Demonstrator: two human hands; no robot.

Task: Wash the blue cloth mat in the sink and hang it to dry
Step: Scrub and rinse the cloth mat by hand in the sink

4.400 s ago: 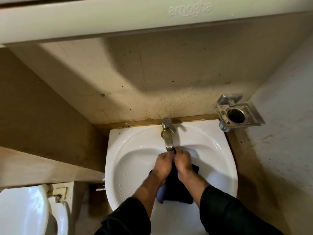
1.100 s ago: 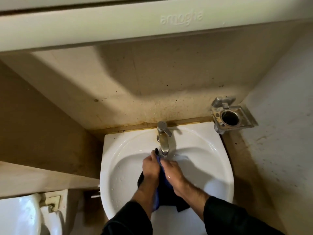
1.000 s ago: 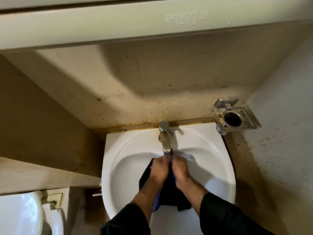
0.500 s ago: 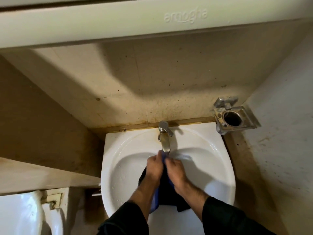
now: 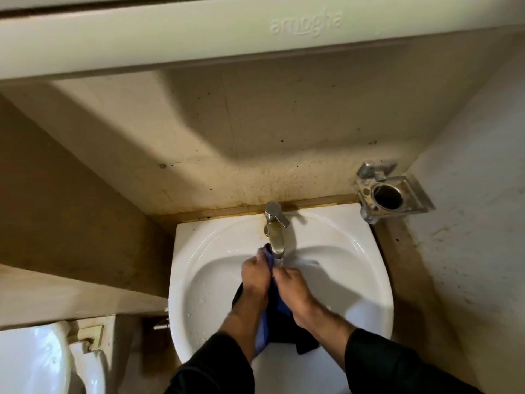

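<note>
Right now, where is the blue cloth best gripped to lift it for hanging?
Probably the bunched top edge of the blue cloth under the tap, from above, where the left hand and right hand already hold it; the rest hangs down.

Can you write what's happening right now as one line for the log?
step: washing | left hand: grips blue cloth mat | right hand: grips mat | place: sink, under tap | hung: not yet
</note>
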